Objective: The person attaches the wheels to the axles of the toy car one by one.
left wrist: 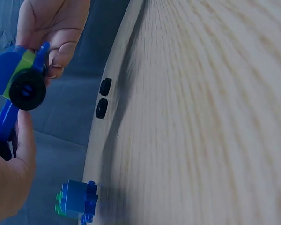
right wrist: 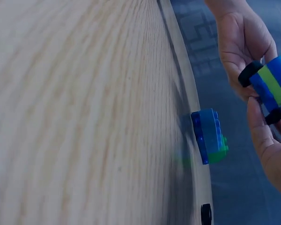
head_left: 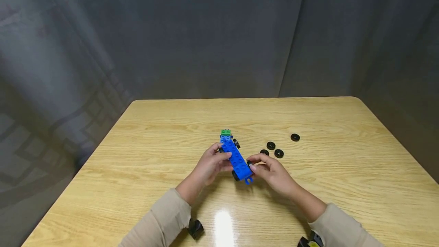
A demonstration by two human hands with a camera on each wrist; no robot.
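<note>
Blue toy vehicle held aloft, right-hand wheel pinched

The black wheel (head_left: 249,162) beside the hooked end is mostly covered by the fingers of the right hand (head_left: 276,176), by which it is pinched. Another wheel is partly masked by the left hand (head_left: 212,165); the blue toy vehicle (head_left: 237,160) is gripped there, thumb on top. One of four black rings (head_left: 279,153) is overlapped by the right hand. Toward the near edge, itself out of frame, a black piece (head_left: 196,229) is half covered by a sleeve (head_left: 164,216), and a black-and-yellow piece (head_left: 313,243) is cut off.

The vehicle is held above the tabletop (head_left: 144,148), about midway between its left and right edges. Its long axis is slanted, the hook (head_left: 249,180) turned to the near edge and slightly right. Studs are seen on top, a yellow-green stripe (right wrist: 271,85) lower down. A green-and-blue block piece (head_left: 225,135) is set beyond, nearer the far edge.
</note>
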